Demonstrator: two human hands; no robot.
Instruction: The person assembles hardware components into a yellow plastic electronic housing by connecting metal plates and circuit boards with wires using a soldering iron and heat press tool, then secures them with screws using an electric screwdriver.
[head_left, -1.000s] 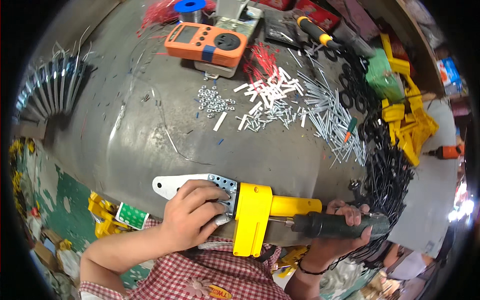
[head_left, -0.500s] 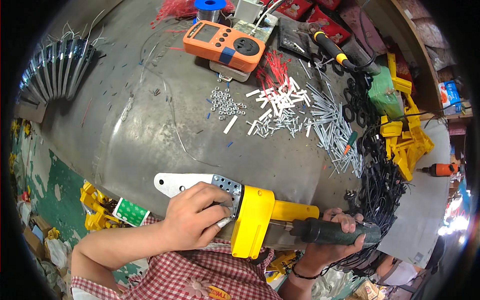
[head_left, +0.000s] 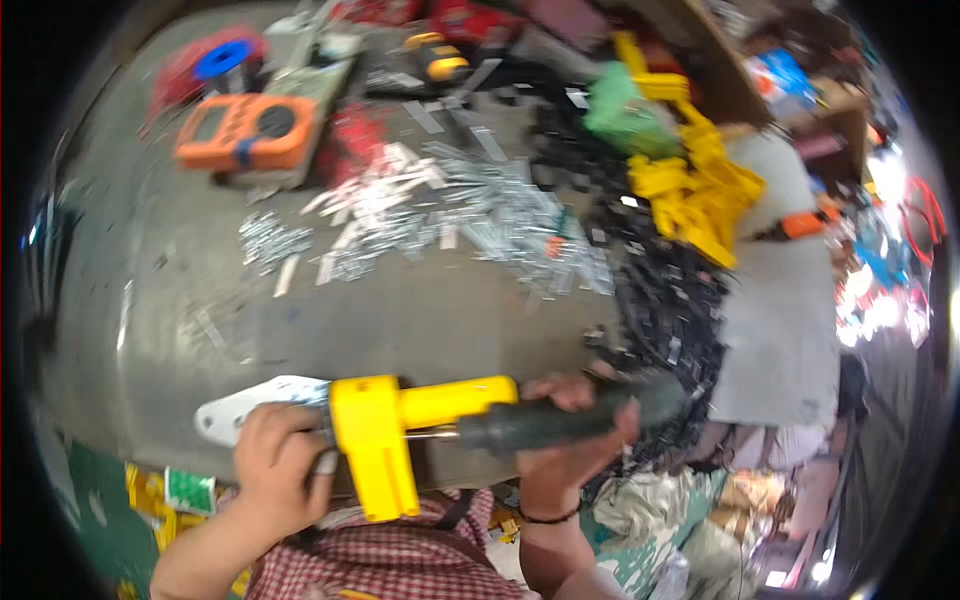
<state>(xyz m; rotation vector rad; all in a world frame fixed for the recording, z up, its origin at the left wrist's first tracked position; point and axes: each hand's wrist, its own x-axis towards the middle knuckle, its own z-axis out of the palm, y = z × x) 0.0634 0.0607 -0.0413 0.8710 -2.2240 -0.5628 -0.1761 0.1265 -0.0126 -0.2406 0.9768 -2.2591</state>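
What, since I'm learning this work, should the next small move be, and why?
Probably hold the white plate steady with the left hand and press the dark driver straight in: the right hand grips it, and its shaft reaches the yellow housing. Blur hides whether the tip is seated.

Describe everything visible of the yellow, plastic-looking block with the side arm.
The yellow, plastic-looking block is tall and slightly tilted, with a long arm jutting right from its upper part. A white, tapered flat plate extends leftward, gripped near the block by the left hand. The dark green, cylindrical driver in the right hand points its thin metal bit at the block's right side; blur hides any contact. It's at the grey tabletop's near edge.
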